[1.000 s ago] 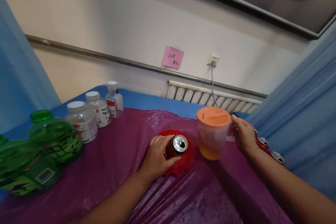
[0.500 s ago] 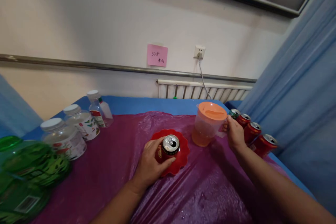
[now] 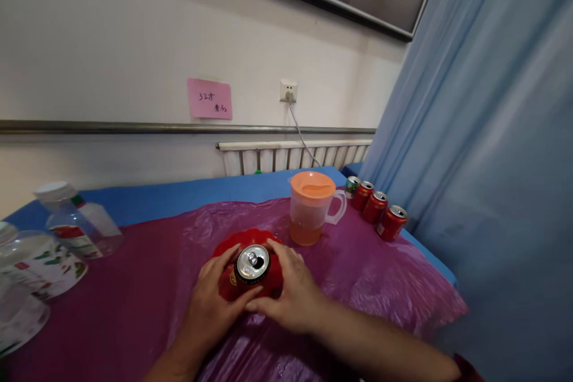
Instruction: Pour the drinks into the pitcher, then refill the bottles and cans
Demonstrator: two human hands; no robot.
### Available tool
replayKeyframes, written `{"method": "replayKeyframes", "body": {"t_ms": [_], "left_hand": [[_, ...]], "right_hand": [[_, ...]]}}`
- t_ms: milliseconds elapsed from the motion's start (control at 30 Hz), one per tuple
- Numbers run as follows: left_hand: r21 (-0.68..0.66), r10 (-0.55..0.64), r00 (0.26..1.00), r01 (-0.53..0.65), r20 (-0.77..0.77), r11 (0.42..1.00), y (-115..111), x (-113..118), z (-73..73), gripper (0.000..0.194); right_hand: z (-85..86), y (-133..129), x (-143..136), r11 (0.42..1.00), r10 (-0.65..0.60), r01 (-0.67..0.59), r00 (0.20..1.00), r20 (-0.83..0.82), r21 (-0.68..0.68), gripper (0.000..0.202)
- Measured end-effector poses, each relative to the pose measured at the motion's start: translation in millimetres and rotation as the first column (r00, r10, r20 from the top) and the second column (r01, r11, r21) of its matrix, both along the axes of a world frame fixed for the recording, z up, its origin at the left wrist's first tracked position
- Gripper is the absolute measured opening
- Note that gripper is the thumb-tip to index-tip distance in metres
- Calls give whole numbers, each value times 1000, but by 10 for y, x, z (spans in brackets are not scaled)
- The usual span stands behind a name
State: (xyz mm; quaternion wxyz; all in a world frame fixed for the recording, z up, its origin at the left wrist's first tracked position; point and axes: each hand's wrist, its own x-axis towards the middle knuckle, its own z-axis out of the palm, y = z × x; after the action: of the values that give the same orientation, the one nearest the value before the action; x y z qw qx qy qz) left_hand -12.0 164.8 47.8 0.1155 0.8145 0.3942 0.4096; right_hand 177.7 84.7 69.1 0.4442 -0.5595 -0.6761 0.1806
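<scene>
I have the opened drink can [image 3: 251, 265] upright over the red dish [image 3: 253, 235]; whether its base rests there or sits just above, I cannot tell. The left hand [image 3: 208, 298] grips the can's left side, fingers curled round behind and thumb across the front. The right hand [image 3: 296, 292] curves round the other side, fingers bowed and thumb tip close to the left thumb; I cannot tell whether they press the metal or stand slightly off it.

To handle this well, I'd keep both palms at the same height and the pressure light and even, since thin metal probably dents easily. The mouth should stay level in case liquid remains inside. I'd mind the right wrist near the lidded jug [image 3: 308, 215], and avoid dragging the purple sheet [image 3: 371, 286], whose wrinkles could tug at the dish.
</scene>
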Motion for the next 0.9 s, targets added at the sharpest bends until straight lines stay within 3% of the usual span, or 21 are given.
{"method": "replayKeyframes", "body": {"t_ms": [133,267,367,467,600,733,800,900], "left_hand": [[53,-79,997,80,-21,995,20,-11,-25,68],[69,-145,989,148,-37,987,-6,24,-32,66],[40,-162,986,164,-48,986,-57,57,0,79],[26,-118,992,119,-42,993,-80,70,52,72],[50,-77,997,77,-2,996,-59,89,99,55],[73,-54,998,52,27,996,-70,133,131,47],[85,-52,998,49,33,995,-88,156,146,46],[94,-45,998,42,32,995,-92,179,144,46]], "right_hand": [[-11,105,-106,999,-39,38,997,-70,-23,91],[57,52,-39,996,-87,90,988,-126,21,69],[75,-141,182,985,-152,164,973,-175,55,59],[13,-449,623,941,-306,330,925,-224,78,53],[-159,-867,1445,772,-623,636,757,-199,4,63],[-313,-1083,2198,521,-849,850,508,-144,-73,75],[-366,-1105,2458,451,-889,889,438,-133,-84,79],[-448,-1074,2697,406,-910,909,395,-127,-87,80]]}}
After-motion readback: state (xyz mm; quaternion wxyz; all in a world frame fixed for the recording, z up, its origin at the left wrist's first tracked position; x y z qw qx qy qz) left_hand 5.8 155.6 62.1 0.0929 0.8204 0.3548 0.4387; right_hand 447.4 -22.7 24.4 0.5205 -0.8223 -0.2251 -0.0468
